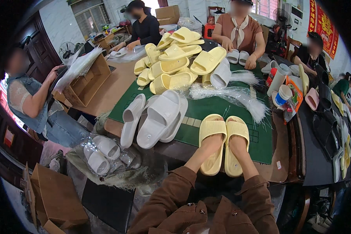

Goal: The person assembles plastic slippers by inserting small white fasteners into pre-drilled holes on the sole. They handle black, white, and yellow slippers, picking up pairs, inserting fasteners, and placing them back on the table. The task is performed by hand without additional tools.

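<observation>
Yellow foam slippers are held as a pair side by side at the near edge of the green mat (222, 105), toes pointing away. The left slipper (212, 136) is pressed down under the left hand (211, 145), fingers tucked into its strap opening; the right slipper (235, 140) is covered likewise by the right hand (238, 145). White slippers (156, 117) are stacked just left of the pair (soles partly overlapping). A heap of yellow slippers (171, 62) is piled further back, and clear plastic bags (230, 95) are spread between heap and pair
</observation>
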`<state>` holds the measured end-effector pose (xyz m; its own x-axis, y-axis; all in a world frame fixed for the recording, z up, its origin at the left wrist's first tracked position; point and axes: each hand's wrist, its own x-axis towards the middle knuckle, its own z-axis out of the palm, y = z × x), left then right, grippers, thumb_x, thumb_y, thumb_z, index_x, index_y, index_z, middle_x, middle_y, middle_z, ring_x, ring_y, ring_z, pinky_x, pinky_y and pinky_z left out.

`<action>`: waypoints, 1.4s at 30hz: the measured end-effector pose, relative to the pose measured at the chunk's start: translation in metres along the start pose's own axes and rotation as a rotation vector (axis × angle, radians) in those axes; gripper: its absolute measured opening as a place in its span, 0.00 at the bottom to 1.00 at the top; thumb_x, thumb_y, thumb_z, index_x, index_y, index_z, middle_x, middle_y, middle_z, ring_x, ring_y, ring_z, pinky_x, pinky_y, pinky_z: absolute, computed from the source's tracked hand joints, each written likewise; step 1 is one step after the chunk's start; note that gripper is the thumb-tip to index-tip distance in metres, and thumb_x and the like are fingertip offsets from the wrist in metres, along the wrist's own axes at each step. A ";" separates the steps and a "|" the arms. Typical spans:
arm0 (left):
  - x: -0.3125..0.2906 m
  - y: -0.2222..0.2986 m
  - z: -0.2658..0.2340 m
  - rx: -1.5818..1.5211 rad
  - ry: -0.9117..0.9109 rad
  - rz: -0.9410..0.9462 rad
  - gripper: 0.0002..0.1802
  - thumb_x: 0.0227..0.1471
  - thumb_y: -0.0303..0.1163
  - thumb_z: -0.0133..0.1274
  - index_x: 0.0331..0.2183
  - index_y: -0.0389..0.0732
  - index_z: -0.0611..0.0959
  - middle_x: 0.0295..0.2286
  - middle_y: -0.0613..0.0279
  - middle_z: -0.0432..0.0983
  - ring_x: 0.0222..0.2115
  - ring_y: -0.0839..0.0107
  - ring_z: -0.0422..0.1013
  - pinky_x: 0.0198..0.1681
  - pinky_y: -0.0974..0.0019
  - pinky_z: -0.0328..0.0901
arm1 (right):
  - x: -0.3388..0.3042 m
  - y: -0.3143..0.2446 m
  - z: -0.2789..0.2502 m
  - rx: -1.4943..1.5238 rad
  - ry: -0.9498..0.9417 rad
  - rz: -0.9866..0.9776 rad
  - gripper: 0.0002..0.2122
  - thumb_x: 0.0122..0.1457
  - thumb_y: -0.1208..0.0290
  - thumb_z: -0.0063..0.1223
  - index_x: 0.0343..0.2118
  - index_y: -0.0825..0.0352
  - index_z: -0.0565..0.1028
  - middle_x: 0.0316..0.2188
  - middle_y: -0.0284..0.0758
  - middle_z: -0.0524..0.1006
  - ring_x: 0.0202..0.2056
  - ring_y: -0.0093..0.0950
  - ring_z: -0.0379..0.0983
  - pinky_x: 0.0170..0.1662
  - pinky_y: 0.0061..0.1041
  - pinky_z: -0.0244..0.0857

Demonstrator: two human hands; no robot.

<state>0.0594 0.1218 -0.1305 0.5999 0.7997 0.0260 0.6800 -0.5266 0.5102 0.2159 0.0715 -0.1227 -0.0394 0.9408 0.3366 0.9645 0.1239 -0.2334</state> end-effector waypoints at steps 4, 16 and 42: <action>-0.002 0.001 -0.001 -0.002 -0.004 -0.006 0.29 0.59 0.34 0.37 0.61 0.36 0.57 0.58 0.41 0.58 0.57 0.48 0.58 0.59 0.53 0.56 | -0.001 -0.003 -0.005 -0.005 -0.119 0.038 0.26 0.55 0.77 0.44 0.59 0.70 0.62 0.54 0.51 0.67 0.55 0.46 0.63 0.58 0.40 0.57; 0.000 0.007 -0.011 -0.017 -0.003 -0.043 0.25 0.59 0.34 0.37 0.56 0.35 0.65 0.54 0.41 0.64 0.52 0.47 0.65 0.54 0.50 0.61 | -0.001 -0.007 -0.003 0.026 0.123 -0.052 0.19 0.53 0.73 0.46 0.47 0.74 0.72 0.44 0.53 0.74 0.46 0.48 0.71 0.52 0.40 0.63; -0.007 0.018 -0.015 -0.129 0.069 0.004 0.32 0.62 0.38 0.35 0.63 0.36 0.51 0.60 0.41 0.52 0.61 0.47 0.51 0.63 0.53 0.49 | 0.002 -0.005 0.004 -0.090 0.255 -0.123 0.21 0.53 0.73 0.46 0.51 0.72 0.70 0.49 0.52 0.71 0.50 0.45 0.68 0.55 0.39 0.60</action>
<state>0.0605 0.1109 -0.1087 0.5696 0.8175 0.0849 0.6149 -0.4923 0.6161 0.2099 0.0740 -0.1250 -0.1012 0.8097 0.5780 0.9763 0.1924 -0.0986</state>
